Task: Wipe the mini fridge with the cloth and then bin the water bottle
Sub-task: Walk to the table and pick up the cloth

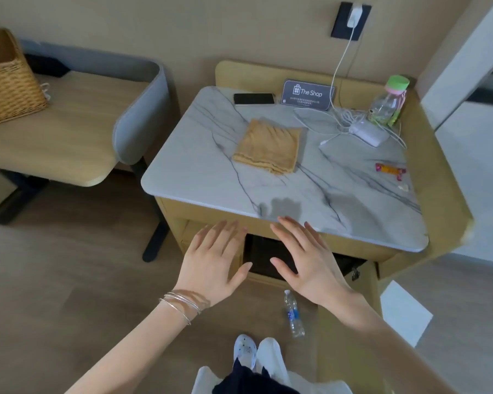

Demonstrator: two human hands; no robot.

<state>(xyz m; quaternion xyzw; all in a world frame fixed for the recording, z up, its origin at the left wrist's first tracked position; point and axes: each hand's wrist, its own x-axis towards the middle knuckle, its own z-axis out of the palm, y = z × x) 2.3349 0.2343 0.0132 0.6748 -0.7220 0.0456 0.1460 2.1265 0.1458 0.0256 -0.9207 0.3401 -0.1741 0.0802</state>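
Note:
A folded tan cloth (269,147) lies on the marble top (199,169) of a light wooden cabinet. Under that top a dark opening (261,258) shows between my hands; what stands inside is too dark to make out. A clear plastic water bottle (293,314) with a blue label lies on the wooden floor in front of the cabinet, near my feet. My left hand (214,264) and my right hand (306,258) hover side by side at the cabinet's front edge, palms down, fingers spread, holding nothing.
On the marble top lie a black phone (254,98), a "The Shop" sign (308,94), a green-capped bottle (389,102), a white charger with cables (367,132) and a snack wrapper (390,169). To the left stands a wooden desk (54,143) with a wicker basket (7,81).

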